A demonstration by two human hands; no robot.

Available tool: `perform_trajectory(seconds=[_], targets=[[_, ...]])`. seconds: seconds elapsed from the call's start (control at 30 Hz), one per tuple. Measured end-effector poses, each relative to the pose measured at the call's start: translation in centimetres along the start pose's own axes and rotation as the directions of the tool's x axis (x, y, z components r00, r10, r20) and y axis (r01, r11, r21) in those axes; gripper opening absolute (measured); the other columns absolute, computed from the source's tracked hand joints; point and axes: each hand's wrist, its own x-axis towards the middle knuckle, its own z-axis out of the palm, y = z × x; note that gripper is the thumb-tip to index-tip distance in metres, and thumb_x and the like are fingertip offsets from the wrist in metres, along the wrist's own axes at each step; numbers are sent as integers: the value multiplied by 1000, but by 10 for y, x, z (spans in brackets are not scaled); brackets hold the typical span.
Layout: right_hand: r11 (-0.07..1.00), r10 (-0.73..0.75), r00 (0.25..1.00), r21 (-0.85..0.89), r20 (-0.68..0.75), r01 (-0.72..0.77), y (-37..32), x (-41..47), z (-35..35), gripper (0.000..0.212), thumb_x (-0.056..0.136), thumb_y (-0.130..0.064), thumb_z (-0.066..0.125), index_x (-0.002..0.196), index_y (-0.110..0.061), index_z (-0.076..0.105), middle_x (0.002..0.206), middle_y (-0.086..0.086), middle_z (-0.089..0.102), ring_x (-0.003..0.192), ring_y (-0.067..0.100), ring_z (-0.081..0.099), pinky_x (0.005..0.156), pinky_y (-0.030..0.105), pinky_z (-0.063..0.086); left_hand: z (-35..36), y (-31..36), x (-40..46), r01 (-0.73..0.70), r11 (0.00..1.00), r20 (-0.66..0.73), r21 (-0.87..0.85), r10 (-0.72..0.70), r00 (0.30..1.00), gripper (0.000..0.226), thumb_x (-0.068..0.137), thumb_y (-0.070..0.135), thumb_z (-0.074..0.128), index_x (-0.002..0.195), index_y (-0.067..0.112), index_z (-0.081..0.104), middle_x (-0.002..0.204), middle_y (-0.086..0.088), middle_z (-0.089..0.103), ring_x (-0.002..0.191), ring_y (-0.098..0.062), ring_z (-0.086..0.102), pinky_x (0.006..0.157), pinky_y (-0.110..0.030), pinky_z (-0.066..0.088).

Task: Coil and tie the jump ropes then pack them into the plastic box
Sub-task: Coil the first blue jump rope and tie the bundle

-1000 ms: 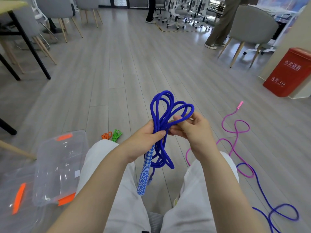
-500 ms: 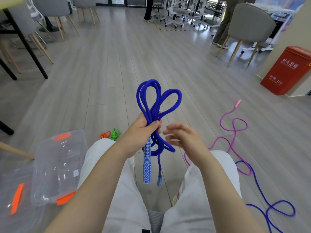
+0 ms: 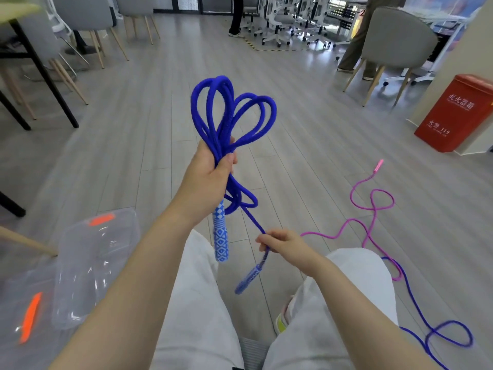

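Left hand is gripping the coiled blue jump rope at its waist above the lap, right hand is pinching the free tail near its handle; cord looking light, limp, apt to unspool unless held at the bundle's middle.

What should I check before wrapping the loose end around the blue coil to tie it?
1. Coil secured: left hand grips the blue rope's loops at their middle. Ok.
2. Free end in hand: right hand pinches the tail just above the lower handle. Ok.
3. Tail free of snags: it runs straight from coil to right hand. Ok.
4. Other handle out of the way: it hangs below the left hand, near the tail. Cannot tell.
5. Plastic box open for packing: lid state unclear. Cannot tell.
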Motion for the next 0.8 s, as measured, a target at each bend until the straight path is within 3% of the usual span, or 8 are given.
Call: perform_trajectory(seconds=[0.07, 0.17, 0.3, 0.43, 0.5, 0.57, 0.67, 0.8], targets=[[997, -28, 997, 73, -78, 33, -1, -1, -10, 17, 93, -26, 63, 92, -14, 75, 76, 3, 66, 78, 18, 65, 90, 37, 56, -10, -4, 9, -6, 992, -68, 124, 15, 998, 22, 100, 12, 46, 119, 24, 50, 88, 10, 57, 74, -5, 54, 66, -20, 49], [987, -62, 988, 138, -142, 82, -18, -4, -29, 14, 92, -19, 64, 84, -13, 74, 63, -2, 49, 60, 17, 48, 65, 32, 53, -23, -18, 20, -32, 907, -48, 420, 57, 997, 15, 99, 12, 46, 113, 16, 46, 84, 5, 54, 71, -15, 53, 57, -25, 42], [989, -146, 985, -29, -93, 144, -64, -18, -53, 15, 93, -23, 63, 88, -13, 74, 61, -3, 40, 54, 12, 31, 50, 24, 28, -31, -43, 30, -92, 669, 97, 737, 30, 995, 16, 97, 11, 46, 113, 9, 45, 96, -10, 54, 77, -28, 48, 66, -37, 37], [928, -240, 971, -294, 5, 231, -125, -54, -67, 15, 92, -27, 64, 85, -18, 74, 56, -8, 40, 55, 12, 31, 52, 24, 27, -34, -63, 39, -126, 405, 178, 906, -94, 979, 17, 97, 9, 46, 113, 8, 44, 110, -17, 59, 86, -38, 56, 66, -40, 39], [882, -303, 950, -355, 77, 310, -156, -72, -71, 15, 92, -27, 64, 84, -18, 74, 56, -9, 40, 54, 11, 32, 52, 22, 28, -34, -67, 38, -165, 356, 241, 920, -179, 954, 19, 98, 12, 45, 116, 10, 42, 114, -16, 58, 91, -39, 58, 68, -40, 42], [812, -390, 913, -422, 121, 403, -181, -79, -72, 15, 92, -26, 64, 86, -16, 74, 59, -5, 42, 54, 7, 35, 53, 19, 30, -26, -63, 32, -230, 375, 335, 898, -241, 911, 17, 98, 13, 44, 115, 12, 42, 112, -14, 59, 90, -35, 57, 69, -37, 41], [690, -517, 852, -550, 80, 471, -213, -67, -72, 16, 93, -29, 62, 89, -18, 73, 62, -4, 51, 55, 3, 41, 55, 15, 34, -5, -47, 14, -310, 500, 506, 808, -321, 800, 15, 92, 6, 46, 100, 18, 44, 94, -6, 57, 79, -27, 55, 66, -33, 40], [588, -529, 849, -718, 9, 374, -223, -13, -82, 20, 94, -36, 60, 89, -20, 71, 74, 4, 61, 64, 9, 48, 62, 21, 40, 14, -21, -10, -304, 712, 662, 633, -295, 689, 10, 96, 14, 52, 100, 24, 50, 92, -1, 62, 83, -21, 61, 76, -34, 54]])
